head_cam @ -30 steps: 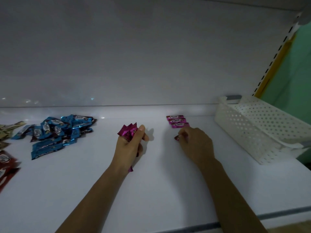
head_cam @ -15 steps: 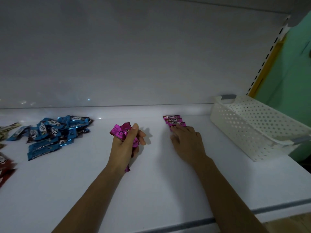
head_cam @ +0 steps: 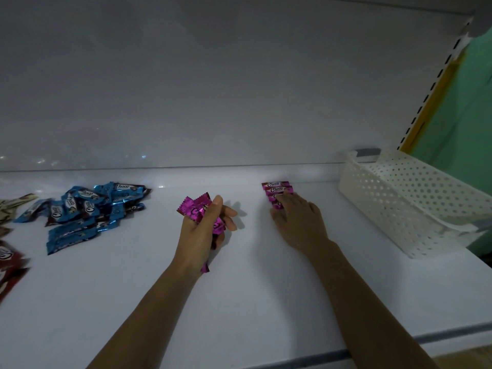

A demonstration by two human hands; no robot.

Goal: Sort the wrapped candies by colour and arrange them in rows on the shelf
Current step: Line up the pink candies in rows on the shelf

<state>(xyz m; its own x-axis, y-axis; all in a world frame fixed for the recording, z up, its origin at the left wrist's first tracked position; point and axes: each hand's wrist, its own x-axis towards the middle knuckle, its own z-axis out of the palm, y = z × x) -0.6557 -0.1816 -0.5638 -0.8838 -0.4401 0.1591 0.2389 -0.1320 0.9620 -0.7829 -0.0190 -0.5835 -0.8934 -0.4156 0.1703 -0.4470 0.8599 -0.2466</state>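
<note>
On the white shelf point(head_cam: 133, 302) my left hand point(head_cam: 202, 230) grips a bunch of pink wrapped candies point(head_cam: 195, 207), their ends sticking out above and below my fist. A short row of pink candies point(head_cam: 275, 189) lies near the back of the shelf. My right hand point(head_cam: 298, 222) lies flat on the shelf with its fingertips pressing the nearest candy of that row, which is partly hidden under the fingers. A heap of blue candies point(head_cam: 85, 211) lies at the left.
A white perforated basket point(head_cam: 415, 209) stands at the right end of the shelf. Beige candies point(head_cam: 13, 206) and red candies point(head_cam: 10, 265) lie at the far left edge. The shelf's back wall rises just behind the pink row.
My right hand has moved forward from a spot in front of the row onto the row, laying a candy against it. My left hand has stayed put with its bunch.
</note>
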